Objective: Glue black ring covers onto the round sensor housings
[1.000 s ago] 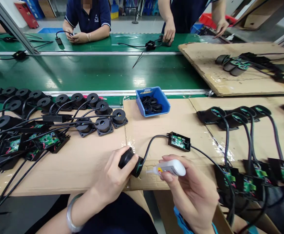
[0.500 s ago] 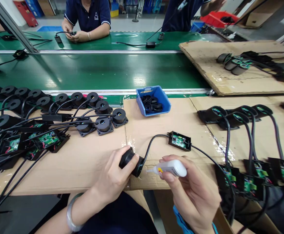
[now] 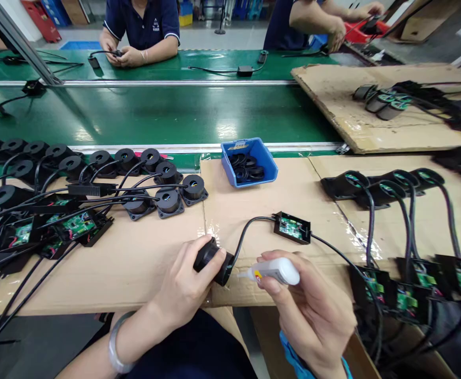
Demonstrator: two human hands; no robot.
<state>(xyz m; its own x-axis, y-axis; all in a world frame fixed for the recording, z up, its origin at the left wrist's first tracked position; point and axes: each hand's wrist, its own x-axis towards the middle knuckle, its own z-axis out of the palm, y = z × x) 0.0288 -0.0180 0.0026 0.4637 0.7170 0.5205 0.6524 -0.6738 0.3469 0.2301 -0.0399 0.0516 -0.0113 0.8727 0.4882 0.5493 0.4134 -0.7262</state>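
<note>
My left hand (image 3: 183, 289) clasps the black housing (image 3: 211, 260); the glue bottle (image 3: 274, 271) pinched in my right hand (image 3: 313, 310) lies level (nozzle leftward), tip just beside its open end

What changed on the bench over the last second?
Little. The right hand slid the glue bottle slightly left, nozzle closer to the black part. Across the belt, a co-worker's hands left the cable unit and reached right, to the red bin. The left hand keeps gripping the part; the blue bin is unmoved.
</note>
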